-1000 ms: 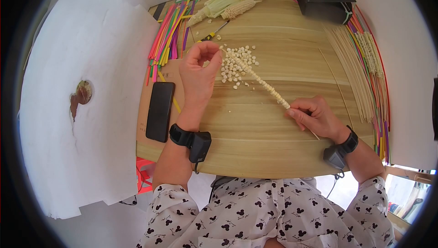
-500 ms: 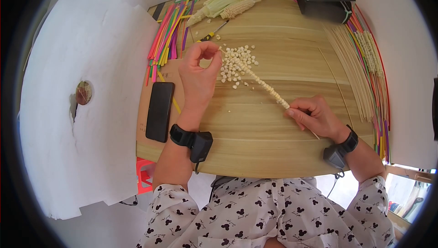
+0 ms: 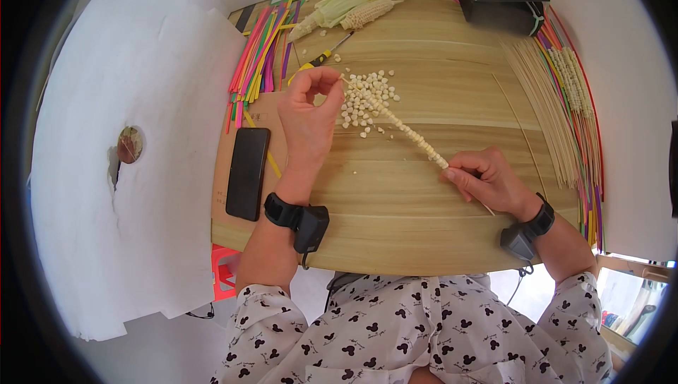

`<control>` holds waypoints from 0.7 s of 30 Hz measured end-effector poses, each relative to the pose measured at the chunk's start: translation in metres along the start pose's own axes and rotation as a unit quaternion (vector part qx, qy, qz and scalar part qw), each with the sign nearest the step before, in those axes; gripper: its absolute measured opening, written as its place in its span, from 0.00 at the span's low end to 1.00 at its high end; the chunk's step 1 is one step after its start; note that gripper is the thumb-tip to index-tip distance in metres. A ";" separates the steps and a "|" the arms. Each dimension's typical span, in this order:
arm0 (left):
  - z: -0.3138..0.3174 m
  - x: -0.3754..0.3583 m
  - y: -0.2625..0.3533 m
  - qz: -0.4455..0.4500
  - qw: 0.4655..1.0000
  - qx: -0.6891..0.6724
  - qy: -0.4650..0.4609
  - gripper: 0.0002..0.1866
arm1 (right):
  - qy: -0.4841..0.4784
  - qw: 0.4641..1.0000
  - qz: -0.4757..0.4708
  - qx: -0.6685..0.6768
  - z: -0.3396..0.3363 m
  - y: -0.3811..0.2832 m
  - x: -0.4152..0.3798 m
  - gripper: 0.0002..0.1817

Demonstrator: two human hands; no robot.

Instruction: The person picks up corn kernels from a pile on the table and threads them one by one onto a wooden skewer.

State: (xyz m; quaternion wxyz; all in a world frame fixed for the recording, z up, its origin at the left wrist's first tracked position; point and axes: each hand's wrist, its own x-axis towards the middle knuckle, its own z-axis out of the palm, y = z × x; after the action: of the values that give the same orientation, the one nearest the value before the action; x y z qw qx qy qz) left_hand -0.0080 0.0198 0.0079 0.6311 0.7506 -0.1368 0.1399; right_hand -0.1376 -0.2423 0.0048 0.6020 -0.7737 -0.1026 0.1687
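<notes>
A thin wooden skewer threaded with pale corn kernels (image 3: 408, 132) slants across the middle of the head view. My right hand (image 3: 487, 181) is closed on its lower end, and a bare bit of stick pokes out below the fingers. At the upper end, my left hand (image 3: 311, 105) pinches with thumb and forefinger at the tip; whether a single kernel is between them is hard to see. Beneath that end lies a loose heap of corn kernels (image 3: 371, 94) on the wooden table (image 3: 395, 214).
Left are a black phone (image 3: 248, 172), colored strips (image 3: 258, 52) and a yellow-black screwdriver (image 3: 326, 54). Corn with husks (image 3: 353, 4) lies at the back. A black box (image 3: 503, 3), bare skewers (image 3: 544, 109) and kernel-filled skewers (image 3: 572, 80) are on the right.
My left hand has shifted very slightly, at the skewer's upper tip. My right hand and the skewer look the same as before.
</notes>
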 end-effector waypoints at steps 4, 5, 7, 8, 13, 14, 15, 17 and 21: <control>0.000 -0.001 -0.005 0.002 1.000 -0.012 -0.008 0.08 | 0.003 1.000 -0.001 -0.004 0.000 0.000 0.000 0.11; 0.001 -0.001 -0.006 0.009 1.000 -0.011 -0.008 0.08 | 0.003 1.000 -0.001 -0.004 0.000 -0.001 0.000 0.11; 0.002 -0.002 -0.004 0.006 1.000 -0.011 -0.005 0.08 | 0.006 1.000 -0.003 -0.004 0.000 -0.001 0.000 0.11; 0.003 -0.003 -0.004 0.002 1.000 -0.011 -0.003 0.08 | 0.006 1.000 -0.003 -0.004 0.000 -0.001 -0.001 0.11; 0.004 -0.005 -0.005 0.001 1.000 -0.008 -0.003 0.09 | 0.002 1.000 -0.006 -0.015 0.000 -0.003 0.000 0.12; 0.004 -0.005 -0.005 0.002 1.000 -0.010 -0.004 0.09 | 0.002 1.000 -0.006 -0.015 0.000 -0.003 0.000 0.12; 0.004 -0.005 -0.006 0.002 1.000 -0.010 -0.004 0.09 | 0.004 1.000 -0.006 -0.014 0.000 -0.002 0.000 0.12; 0.004 -0.005 -0.008 0.009 1.000 -0.012 -0.007 0.09 | 0.007 1.000 -0.006 -0.013 0.000 -0.001 -0.001 0.12; 0.006 -0.006 -0.006 0.014 1.000 -0.003 -0.005 0.09 | 0.008 1.000 -0.002 -0.006 0.001 -0.002 -0.001 0.12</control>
State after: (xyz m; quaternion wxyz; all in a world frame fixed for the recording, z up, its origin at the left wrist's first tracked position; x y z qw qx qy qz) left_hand -0.0109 0.0154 -0.0009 0.6304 0.7475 -0.1513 0.1445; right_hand -0.1385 -0.2414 0.0062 0.5988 -0.7782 -0.1002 0.1605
